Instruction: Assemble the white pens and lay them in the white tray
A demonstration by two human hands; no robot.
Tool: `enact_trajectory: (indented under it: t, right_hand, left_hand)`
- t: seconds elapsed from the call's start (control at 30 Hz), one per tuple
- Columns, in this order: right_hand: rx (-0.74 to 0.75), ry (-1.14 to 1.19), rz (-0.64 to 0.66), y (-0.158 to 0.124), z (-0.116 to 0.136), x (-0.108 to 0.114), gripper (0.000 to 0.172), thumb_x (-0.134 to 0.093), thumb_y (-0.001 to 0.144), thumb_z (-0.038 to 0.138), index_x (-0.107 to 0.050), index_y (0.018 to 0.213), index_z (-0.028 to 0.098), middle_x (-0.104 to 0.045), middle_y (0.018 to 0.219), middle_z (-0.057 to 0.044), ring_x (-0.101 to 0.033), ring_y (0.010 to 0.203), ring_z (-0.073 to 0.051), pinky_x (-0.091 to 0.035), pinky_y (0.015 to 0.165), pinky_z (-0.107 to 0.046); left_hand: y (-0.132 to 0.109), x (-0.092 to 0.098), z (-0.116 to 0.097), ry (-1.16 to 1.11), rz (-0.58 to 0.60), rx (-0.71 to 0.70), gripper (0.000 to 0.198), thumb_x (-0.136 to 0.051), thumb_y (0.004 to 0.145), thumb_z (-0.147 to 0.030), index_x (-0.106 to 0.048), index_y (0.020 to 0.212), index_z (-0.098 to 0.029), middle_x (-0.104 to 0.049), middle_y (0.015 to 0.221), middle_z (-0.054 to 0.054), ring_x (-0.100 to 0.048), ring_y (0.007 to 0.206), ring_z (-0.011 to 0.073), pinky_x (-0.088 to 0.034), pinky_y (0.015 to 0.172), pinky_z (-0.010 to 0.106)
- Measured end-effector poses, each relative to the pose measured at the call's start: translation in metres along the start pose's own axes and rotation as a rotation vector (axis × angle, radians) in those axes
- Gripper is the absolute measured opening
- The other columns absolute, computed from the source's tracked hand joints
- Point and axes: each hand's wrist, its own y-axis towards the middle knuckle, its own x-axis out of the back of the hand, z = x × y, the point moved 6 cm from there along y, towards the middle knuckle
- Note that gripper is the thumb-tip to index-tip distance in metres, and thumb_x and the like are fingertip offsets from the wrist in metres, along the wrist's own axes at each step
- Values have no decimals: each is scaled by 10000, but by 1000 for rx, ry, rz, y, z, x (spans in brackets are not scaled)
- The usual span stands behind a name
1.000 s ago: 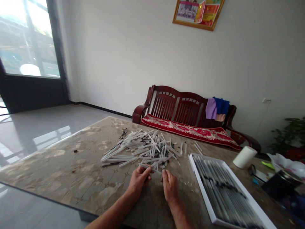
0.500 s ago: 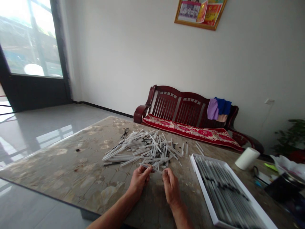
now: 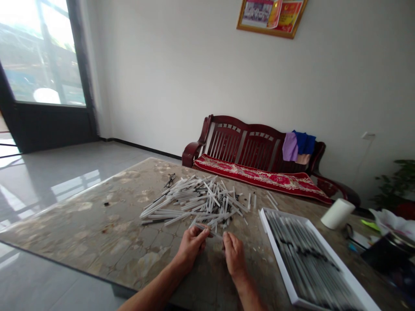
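A slim, pale, pen-like tube [image 3: 216,235] spans the gap between my two hands above the table's near side. My left hand [image 3: 193,242] pinches it between thumb and fingers, with one end poking out beyond them. At the tube's other end, my right hand [image 3: 232,249] is closed, its fingertips pressed together. Just beyond both hands lies a loose pile of similar white tubes [image 3: 194,199], some with dark parts. To the right, a white box [image 3: 281,270] holds rows of greyish tubes [image 3: 311,259] with black sections across the middle.
The stone-patterned table [image 3: 129,233] carries glasses [image 3: 170,179] behind the pile. On its right stand a white roll [image 3: 337,214], a dark container [image 3: 384,255] and a pale frilled bowl [image 3: 389,222]. A red wooden bench [image 3: 246,142] is behind the table.
Both hands stay close together on the tube, with only a slight shift of the fingers. The pile and box look the same; the view has moved a little.
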Motion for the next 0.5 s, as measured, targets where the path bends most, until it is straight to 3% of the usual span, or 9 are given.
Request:
enact_trajectory:
  t: [0.17, 0.3, 0.4, 0.5]
  right_hand:
    - [52, -160, -118, 2, 2, 13, 532, -370, 928, 543, -497, 525, 220, -485, 444, 21, -436, 437, -121, -290, 475, -243]
    - [194, -472, -227, -1, 22, 32, 492, -450, 925, 477, -507, 512, 216, -517, 441, 7, -383, 414, -105, -236, 489, -264]
    - [325, -596, -152, -6, 48, 30, 448, -462, 937, 388, -519, 528, 213, -554, 467, -3, -415, 419, -101, -240, 501, -265]
    - [398, -561, -28, -10, 68, 22, 428, -412, 961, 349, -540, 578, 206, -595, 530, -16, -509, 478, -112, -278, 523, -247]
  left_hand:
    - [0, 6, -4, 125, -76, -57, 354, -751, 659, -517, -663, 626, -175, -430, 408, -67, -314, 361, 79, -244, 391, 212]
    - [-7, 16, -20, 285, -266, -312, 162, -761, 680, -346, -676, 704, -211, -549, 557, -37, -475, 486, 125, -382, 493, 220]
    - [-13, 4, -26, 493, -162, -453, 232, -737, 687, -233, -725, 918, -252, -618, 713, -16, -530, 558, 139, -439, 571, 238]
    - [-18, -11, -23, 668, 11, -524, 174, -674, 755, -227, -742, 910, -267, -645, 798, 16, -609, 688, 173, -473, 658, 262]
